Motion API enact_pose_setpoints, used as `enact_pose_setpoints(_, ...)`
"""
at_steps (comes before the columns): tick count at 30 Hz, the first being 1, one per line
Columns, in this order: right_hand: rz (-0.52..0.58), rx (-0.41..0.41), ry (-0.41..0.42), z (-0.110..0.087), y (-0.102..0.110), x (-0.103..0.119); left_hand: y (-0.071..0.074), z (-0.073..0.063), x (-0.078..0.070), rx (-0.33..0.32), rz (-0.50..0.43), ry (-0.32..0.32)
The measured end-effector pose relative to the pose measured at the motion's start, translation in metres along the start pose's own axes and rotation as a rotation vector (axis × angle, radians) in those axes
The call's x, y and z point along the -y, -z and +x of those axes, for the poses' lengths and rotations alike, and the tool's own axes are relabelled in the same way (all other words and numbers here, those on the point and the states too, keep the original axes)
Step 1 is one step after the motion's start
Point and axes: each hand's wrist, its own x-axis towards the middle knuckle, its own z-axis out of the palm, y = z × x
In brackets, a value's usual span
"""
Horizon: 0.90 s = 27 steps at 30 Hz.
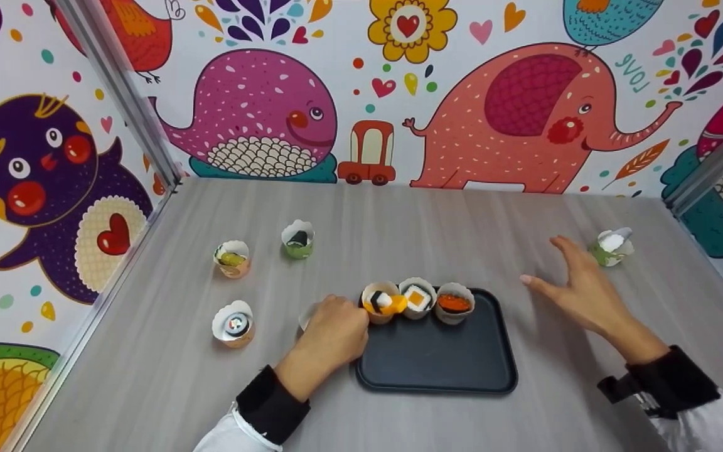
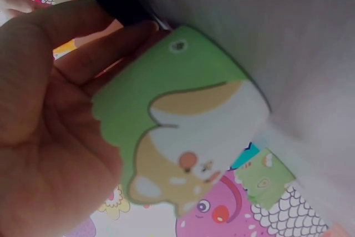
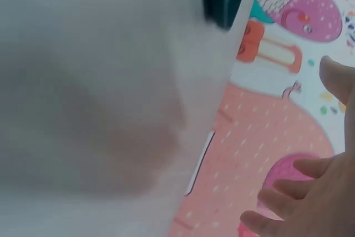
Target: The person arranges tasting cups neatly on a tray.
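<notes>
My left hand (image 1: 334, 329) is curled at the tray's left edge, against an orange-brown paper cup (image 1: 375, 316) with black, white and orange toy sushi in it. In the left wrist view, a green dog-print paper cup (image 2: 188, 120) stands close under the palm. Most of it is hidden by the hand in the head view. The fingertips' contact is partly hidden. My right hand (image 1: 587, 298) is raised right of the tray, thumb and fingers spread, holding nothing. Nearest to it is a green paper cup (image 1: 606, 255) with white contents and a grey piece.
The dark tray (image 1: 437, 358) also carries a cup with square white-and-orange sushi (image 1: 418, 297) and one with orange-red contents (image 1: 454, 304). At left stand cups with yellow-green filling (image 1: 232, 260), a round sushi roll (image 1: 235, 325) and something dark (image 1: 299, 242). Cartoon-printed panels (image 1: 261, 113) enclose the table.
</notes>
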Motion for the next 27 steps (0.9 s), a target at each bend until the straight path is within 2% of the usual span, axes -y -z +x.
enact_pose_setpoints(10,0.007,-0.045,-0.165,0.009,0.017,-0.047,-0.001,0.000,0.000,-0.006,0.004,0.008)
enact_pose_setpoints(18,0.033,-0.097,-0.254,0.012,0.029,-0.075,-0.004,0.001,0.002,-0.014,0.028,-0.042)
enact_pose_setpoints(20,0.026,-0.091,-0.276,0.013,0.031,-0.080,-0.004,0.001,0.002,-0.022,0.030,-0.054)
enact_pose_setpoints(27,0.044,-0.031,-0.368,0.021,0.040,-0.100,-0.003,0.000,0.002,-0.036,0.011,-0.038)
